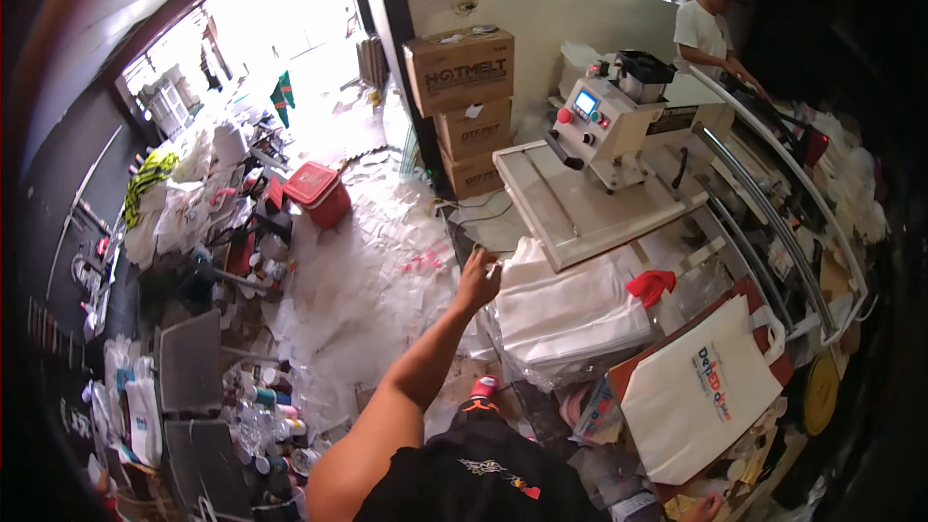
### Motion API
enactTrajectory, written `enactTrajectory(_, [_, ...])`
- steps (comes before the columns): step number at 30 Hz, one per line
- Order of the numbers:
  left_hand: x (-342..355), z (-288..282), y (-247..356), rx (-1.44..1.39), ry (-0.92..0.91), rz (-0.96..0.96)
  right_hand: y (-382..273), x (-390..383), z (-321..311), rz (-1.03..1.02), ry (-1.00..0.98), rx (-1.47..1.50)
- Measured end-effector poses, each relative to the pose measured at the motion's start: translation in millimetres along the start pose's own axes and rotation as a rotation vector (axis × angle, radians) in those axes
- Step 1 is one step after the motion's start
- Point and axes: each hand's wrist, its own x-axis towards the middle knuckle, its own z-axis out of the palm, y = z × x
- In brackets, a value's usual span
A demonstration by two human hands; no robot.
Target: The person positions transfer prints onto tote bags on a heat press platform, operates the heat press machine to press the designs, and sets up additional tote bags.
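My left hand (478, 278) reaches forward at the near left corner of the heat press, its fingers curled in. Right beside it lies a stack of white fabric bags (570, 314) on clear plastic; whether the fingers pinch a bag edge is too small to tell. Of my right hand (704, 510) only a little shows at the bottom edge, below a white tote bag (691, 406) with a printed design. That tote lies flat on a reddish-brown board (619, 382), its handle toward the far right. A red cloth (651, 287) rests at the right end of the stack.
The heat press (609, 121) stands beyond the stack, its flat bed (551, 213) overhanging it. Curved metal rails (773, 222) run along the right. Cardboard boxes (459, 77) and a red bucket (319, 193) stand farther off. Scraps litter the floor (338, 300). Another person (704, 34) works at back right.
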Motion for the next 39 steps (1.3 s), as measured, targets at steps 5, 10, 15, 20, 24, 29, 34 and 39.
enactTrajectory(5, [-308.5,-98.9,-215.4,0.593,-0.893,-0.582,-90.8,28.5,38.9,-0.093,-0.346,0.288])
enactTrajectory(10, [-490.5,-174.9,-193.2,0.363,-1.325,-1.070,-33.9,52.7,86.1,-0.054,-0.407,0.403])
enactTrajectory(15, [-557.0,-226.1,-216.1,0.039,-1.106,-1.413,-130.6,8.7,83.8,-0.197,-0.546,0.253])
enactTrajectory(20, [-487.2,-250.3,-203.5,0.033,-0.658,-0.884,-198.1,-39.4,103.8,-0.430,-0.580,0.312])
enactTrajectory(24, [-428.4,-303.2,-169.1,-0.087,-0.573,-1.033,-212.3,-102.9,117.2,-0.291,-0.882,0.431])
enactTrajectory(29, [-483.1,-351.7,-198.8,0.293,-0.586,-0.838,-186.3,-182.4,133.4,-0.641,-0.771,0.611])
enactTrajectory(34, [-549.5,-378.5,-256.7,0.478,-1.319,-0.710,-147.2,-229.4,79.6,-0.416,-0.690,0.370])
enactTrajectory(39, [-599.7,-416.7,-274.0,0.606,-1.370,-0.260,-239.4,-215.2,17.1,-0.139,-0.823,0.070])
